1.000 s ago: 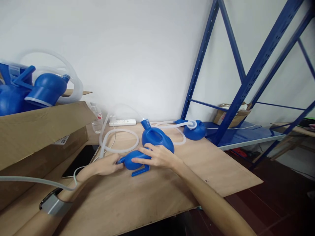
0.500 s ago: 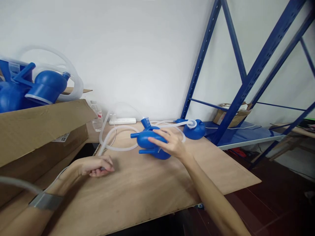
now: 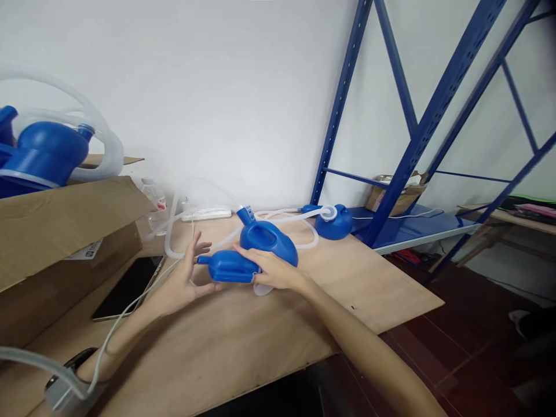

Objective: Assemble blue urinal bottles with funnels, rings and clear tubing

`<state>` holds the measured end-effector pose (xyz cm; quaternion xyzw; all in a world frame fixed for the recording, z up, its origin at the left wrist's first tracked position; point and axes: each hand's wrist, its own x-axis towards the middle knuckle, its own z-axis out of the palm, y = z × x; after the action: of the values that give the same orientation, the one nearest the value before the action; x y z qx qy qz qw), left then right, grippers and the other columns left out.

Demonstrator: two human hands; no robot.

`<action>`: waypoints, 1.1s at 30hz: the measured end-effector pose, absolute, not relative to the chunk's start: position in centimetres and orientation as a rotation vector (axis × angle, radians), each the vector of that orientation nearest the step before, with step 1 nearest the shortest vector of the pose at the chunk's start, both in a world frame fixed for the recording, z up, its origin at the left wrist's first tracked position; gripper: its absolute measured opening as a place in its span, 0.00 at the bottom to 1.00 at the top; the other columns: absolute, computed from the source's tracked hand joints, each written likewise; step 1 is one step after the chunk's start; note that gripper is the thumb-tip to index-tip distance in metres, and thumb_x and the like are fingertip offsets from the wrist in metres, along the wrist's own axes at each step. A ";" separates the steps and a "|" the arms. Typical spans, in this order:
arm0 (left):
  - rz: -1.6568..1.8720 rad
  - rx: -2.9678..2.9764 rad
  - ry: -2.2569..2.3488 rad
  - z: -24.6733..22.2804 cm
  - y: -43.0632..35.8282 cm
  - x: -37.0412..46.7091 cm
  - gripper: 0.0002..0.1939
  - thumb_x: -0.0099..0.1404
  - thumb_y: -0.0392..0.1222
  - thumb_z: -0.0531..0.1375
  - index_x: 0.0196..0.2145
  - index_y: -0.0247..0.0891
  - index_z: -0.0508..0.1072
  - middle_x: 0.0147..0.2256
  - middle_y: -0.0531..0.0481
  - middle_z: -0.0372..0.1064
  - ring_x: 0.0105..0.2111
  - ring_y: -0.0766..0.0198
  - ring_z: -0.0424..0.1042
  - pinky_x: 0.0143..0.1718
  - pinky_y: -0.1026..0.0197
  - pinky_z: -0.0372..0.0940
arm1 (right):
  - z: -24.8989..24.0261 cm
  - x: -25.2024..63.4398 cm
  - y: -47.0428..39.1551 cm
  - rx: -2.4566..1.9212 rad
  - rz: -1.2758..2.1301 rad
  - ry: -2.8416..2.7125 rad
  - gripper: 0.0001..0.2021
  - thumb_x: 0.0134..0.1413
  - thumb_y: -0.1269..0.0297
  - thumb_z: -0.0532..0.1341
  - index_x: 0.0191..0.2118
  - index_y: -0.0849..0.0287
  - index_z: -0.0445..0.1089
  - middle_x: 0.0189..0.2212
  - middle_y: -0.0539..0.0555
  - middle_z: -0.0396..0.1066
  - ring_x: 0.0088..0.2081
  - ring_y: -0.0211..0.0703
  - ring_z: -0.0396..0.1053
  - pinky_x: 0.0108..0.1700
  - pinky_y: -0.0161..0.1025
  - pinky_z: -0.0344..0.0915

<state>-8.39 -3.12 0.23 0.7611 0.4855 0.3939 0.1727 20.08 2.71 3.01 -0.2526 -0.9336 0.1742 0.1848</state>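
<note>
My right hand (image 3: pixel 275 269) grips a blue plastic urinal cup (image 3: pixel 232 266) from its right end, the narrow spout pointing left. Around that spout my left hand (image 3: pixel 191 275) is spread, thumb and fingers apart; whether it touches the spout I cannot tell. Just behind the cup lies a blue urinal bottle (image 3: pixel 264 237) with a handle opening and a short neck. A translucent piece (image 3: pixel 263 289) shows below my right hand, mostly hidden. Behind the bottle, a clear hose (image 3: pixel 174 231) loops over the wooden table (image 3: pixel 243 341).
A cardboard box (image 3: pixel 78 226) at left holds more blue urinals (image 3: pixel 54 147). A dark tablet (image 3: pixel 130 286) lies beside it. A water bottle (image 3: pixel 154 205) and power strip (image 3: pixel 206 214) stand along the wall. Another blue bottle (image 3: pixel 334 223) sits near the blue rack (image 3: pixel 391 197).
My left hand has opened from a closed shape and come up beside the spout. My right hand has moved the blue urinal cup left and down, turning it. The view has shifted slightly right.
</note>
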 end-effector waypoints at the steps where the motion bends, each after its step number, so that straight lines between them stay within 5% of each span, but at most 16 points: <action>1: 1.110 2.146 1.333 0.6 -3.3 -8.3 0.62 0.61 0.60 0.68 0.76 0.50 0.29 0.69 0.33 0.56 0.66 0.44 0.65 0.62 0.37 0.66 | 3.0 19.9 2.6 -0.677 0.484 -2.657 0.41 0.68 0.56 0.63 0.78 0.55 0.43 0.62 0.63 0.69 0.60 0.54 0.70 0.63 0.50 0.66; 5: 0.940 2.378 1.261 1.8 -4.0 -6.7 0.38 0.63 0.62 0.67 0.67 0.49 0.66 0.67 0.39 0.64 0.63 0.45 0.68 0.60 0.44 0.70 | 2.8 18.9 1.4 -0.635 0.329 -2.746 0.34 0.72 0.52 0.59 0.75 0.60 0.51 0.66 0.64 0.67 0.64 0.53 0.68 0.65 0.48 0.65; 8: 0.975 2.484 1.268 2.3 -4.6 -5.3 0.25 0.71 0.60 0.60 0.57 0.44 0.78 0.61 0.43 0.72 0.60 0.50 0.72 0.64 0.48 0.66 | 2.4 18.3 0.6 -0.705 0.147 -2.746 0.30 0.73 0.53 0.57 0.73 0.60 0.55 0.66 0.64 0.67 0.66 0.52 0.66 0.61 0.47 0.70; 16: 0.979 2.202 1.653 2.9 -4.2 -7.0 0.27 0.70 0.65 0.55 0.51 0.47 0.83 0.52 0.49 0.81 0.51 0.47 0.79 0.54 0.53 0.71 | 2.2 19.4 2.1 -0.836 0.385 -2.369 0.21 0.76 0.66 0.50 0.67 0.58 0.67 0.53 0.59 0.80 0.52 0.46 0.78 0.56 0.41 0.71; 20: 1.023 2.030 1.771 1.2 -2.7 -8.4 0.33 0.65 0.70 0.57 0.51 0.41 0.82 0.52 0.46 0.81 0.51 0.45 0.79 0.53 0.52 0.71 | 2.5 19.6 2.3 -0.864 0.585 -2.367 0.21 0.77 0.60 0.47 0.54 0.55 0.78 0.41 0.53 0.82 0.43 0.44 0.80 0.51 0.39 0.71; 23: 1.080 2.096 1.751 -0.3 -2.0 -8.8 0.36 0.65 0.69 0.59 0.57 0.37 0.76 0.56 0.41 0.78 0.53 0.46 0.78 0.56 0.51 0.70 | 2.1 18.7 1.6 -0.907 0.485 -2.393 0.23 0.78 0.57 0.46 0.53 0.54 0.78 0.44 0.54 0.80 0.47 0.44 0.77 0.52 0.38 0.69; 28: 1.142 2.741 1.686 -0.9 -2.0 -9.3 0.25 0.75 0.57 0.54 0.60 0.39 0.73 0.57 0.38 0.75 0.55 0.46 0.75 0.58 0.45 0.68 | 1.1 17.4 1.0 -1.112 0.106 -2.409 0.22 0.78 0.52 0.46 0.65 0.49 0.69 0.51 0.57 0.74 0.52 0.46 0.74 0.48 0.37 0.69; 33: 0.755 3.270 1.441 -1.2 -2.2 -9.5 0.19 0.77 0.40 0.52 0.59 0.42 0.76 0.57 0.38 0.74 0.57 0.47 0.72 0.60 0.44 0.64 | 0.3 16.7 1.3 -1.262 -0.121 -2.580 0.24 0.75 0.48 0.49 0.68 0.50 0.65 0.53 0.60 0.74 0.48 0.49 0.77 0.43 0.38 0.69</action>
<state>-9.48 -2.24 -1.23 0.8664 0.3818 0.2000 -0.2523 16.72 1.30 0.28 -0.4352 -0.8895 -0.0417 0.1327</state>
